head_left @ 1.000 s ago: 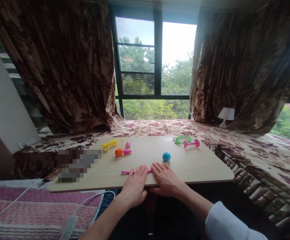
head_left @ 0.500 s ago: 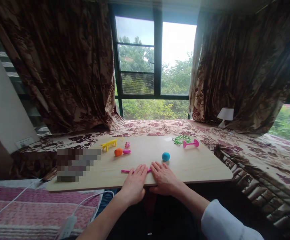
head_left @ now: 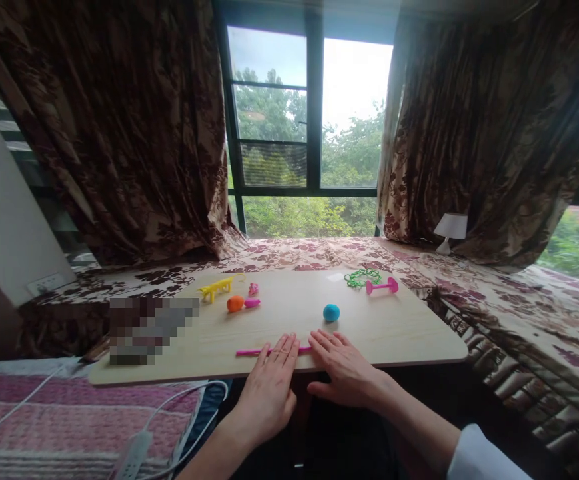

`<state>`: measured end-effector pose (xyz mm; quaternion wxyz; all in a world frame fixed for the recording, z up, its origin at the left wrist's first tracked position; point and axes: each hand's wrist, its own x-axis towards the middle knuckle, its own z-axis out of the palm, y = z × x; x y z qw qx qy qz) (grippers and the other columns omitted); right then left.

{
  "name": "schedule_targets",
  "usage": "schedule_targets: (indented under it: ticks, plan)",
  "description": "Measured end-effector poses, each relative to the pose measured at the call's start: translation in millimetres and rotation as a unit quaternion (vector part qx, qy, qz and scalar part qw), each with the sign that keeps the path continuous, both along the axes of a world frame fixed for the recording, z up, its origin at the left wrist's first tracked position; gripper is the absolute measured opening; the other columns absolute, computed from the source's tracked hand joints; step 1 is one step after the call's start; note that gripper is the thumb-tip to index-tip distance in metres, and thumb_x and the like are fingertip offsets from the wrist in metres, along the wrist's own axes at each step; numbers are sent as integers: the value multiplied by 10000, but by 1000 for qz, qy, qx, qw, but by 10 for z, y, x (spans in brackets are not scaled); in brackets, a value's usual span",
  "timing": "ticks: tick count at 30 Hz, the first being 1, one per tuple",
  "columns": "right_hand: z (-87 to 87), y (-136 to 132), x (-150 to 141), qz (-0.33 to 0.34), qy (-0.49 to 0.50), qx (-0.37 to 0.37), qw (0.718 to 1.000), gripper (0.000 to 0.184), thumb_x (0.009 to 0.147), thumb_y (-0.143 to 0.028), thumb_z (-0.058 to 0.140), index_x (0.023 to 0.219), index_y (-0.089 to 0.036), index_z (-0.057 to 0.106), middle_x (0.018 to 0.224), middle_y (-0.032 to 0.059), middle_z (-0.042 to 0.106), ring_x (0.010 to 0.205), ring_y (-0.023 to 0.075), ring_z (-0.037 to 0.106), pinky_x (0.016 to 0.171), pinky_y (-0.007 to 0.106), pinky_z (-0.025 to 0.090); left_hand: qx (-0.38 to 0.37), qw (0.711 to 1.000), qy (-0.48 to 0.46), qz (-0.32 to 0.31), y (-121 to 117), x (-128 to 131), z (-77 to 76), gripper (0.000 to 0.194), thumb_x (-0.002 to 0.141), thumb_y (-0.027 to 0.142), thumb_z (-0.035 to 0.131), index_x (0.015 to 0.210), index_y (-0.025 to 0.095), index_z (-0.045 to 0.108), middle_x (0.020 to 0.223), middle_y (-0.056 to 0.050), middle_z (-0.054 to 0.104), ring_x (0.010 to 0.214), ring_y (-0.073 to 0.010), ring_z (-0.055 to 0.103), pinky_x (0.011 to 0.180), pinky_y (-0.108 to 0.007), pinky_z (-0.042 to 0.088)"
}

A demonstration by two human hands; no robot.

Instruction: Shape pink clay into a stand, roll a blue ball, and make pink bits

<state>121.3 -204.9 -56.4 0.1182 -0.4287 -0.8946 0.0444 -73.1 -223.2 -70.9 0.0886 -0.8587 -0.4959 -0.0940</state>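
Observation:
A thin pink roll of modelling clay (head_left: 250,353) lies crosswise near the front edge of the table (head_left: 389,350). My left hand (head_left: 272,383) rests flat over its middle, fingers stretched out. At the roll's right end, my right hand (head_left: 342,367) lies flat with straight fingers, covering that end. A short piece of the roll shows between the hands. Just beyond my right hand sits a blue clay ball (head_left: 331,313). Farther left, an orange clay lump (head_left: 235,304) touches a small pink clay piece (head_left: 252,303).
Toward the back left stand a yellow four-legged figure (head_left: 216,289) and a small pink figure (head_left: 253,288). At the back right lie a green tangle of strands (head_left: 362,278) and a pink dumbbell shape (head_left: 382,286). A blurred patch covers the table's left side. A power strip (head_left: 133,457) is at lower left.
Both hands have slid toward me with the pink roll beneath them, and my right hand has shifted slightly right. The roll looks longer and thinner at its left end.

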Motion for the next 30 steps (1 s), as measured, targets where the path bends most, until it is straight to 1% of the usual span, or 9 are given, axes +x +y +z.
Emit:
schedule_targets:
  ticks: [4,8,13,15,21,23,26,28,30]
  plan:
    - [-78,-102,52,7,-13,-5,1000,869,715,-551,510,1398,-138,166,1454,122,170,1323,267,155,1066,428,96,-38,999,-1,-9,-60,29,-8,784,633,145,397,1385,169,176,1464,-52,194,1343,-160,109,1092,-396,62]
    - [-91,-179,76,29,-15,-8,999,895,713,-594,486,1407,-161,123,1463,107,131,1332,253,120,1068,435,71,-49,999,1,-20,-107,25,16,810,603,121,402,1382,176,188,1468,-49,182,1343,-160,106,1090,-395,66]
    - [-40,21,-21,-10,-24,-3,1000,911,682,-578,522,1389,-104,196,1443,151,191,1318,285,164,1062,446,91,-61,998,6,12,113,87,60,749,623,116,387,1361,141,257,1448,-84,239,1329,-191,180,1079,-425,106]
    - [-51,27,-24,-12,-26,4,1000,925,670,-576,532,1389,-103,194,1445,150,182,1318,286,161,1064,446,81,-58,998,8,15,152,84,50,739,625,94,374,1356,148,273,1445,-79,250,1325,-187,194,1076,-423,121]
    - [-166,-248,83,34,-9,12,999,926,695,-609,488,1409,-164,101,1467,99,112,1338,242,91,1073,422,43,-50,999,3,-9,-46,-11,-38,779,621,59,361,1376,188,218,1464,-33,199,1341,-148,120,1088,-388,77]
    - [-165,-208,66,24,-6,13,1000,931,683,-595,511,1406,-156,122,1463,109,129,1333,254,111,1070,431,47,-66,998,-3,-12,-17,-2,-10,804,607,77,382,1382,180,195,1470,-33,174,1344,-146,98,1091,-380,62]
    - [-128,-2,-13,-7,-8,12,1000,931,662,-563,547,1393,-120,179,1445,143,188,1318,280,159,1064,446,68,-100,995,-3,2,154,50,63,833,578,104,410,1381,158,196,1467,-53,185,1340,-163,125,1089,-389,83]
    - [-101,113,-54,-19,-11,11,1000,913,664,-552,548,1383,-104,209,1438,156,206,1313,288,172,1059,453,86,-98,995,-1,16,244,76,98,822,572,105,413,1373,141,227,1461,-71,200,1336,-182,148,1084,-404,107]
    - [-98,129,-52,-18,-15,11,1000,918,663,-553,546,1386,-105,199,1441,155,194,1316,289,163,1058,454,93,-86,996,-1,19,240,71,92,827,560,90,410,1368,140,241,1460,-70,202,1337,-181,146,1086,-401,106]
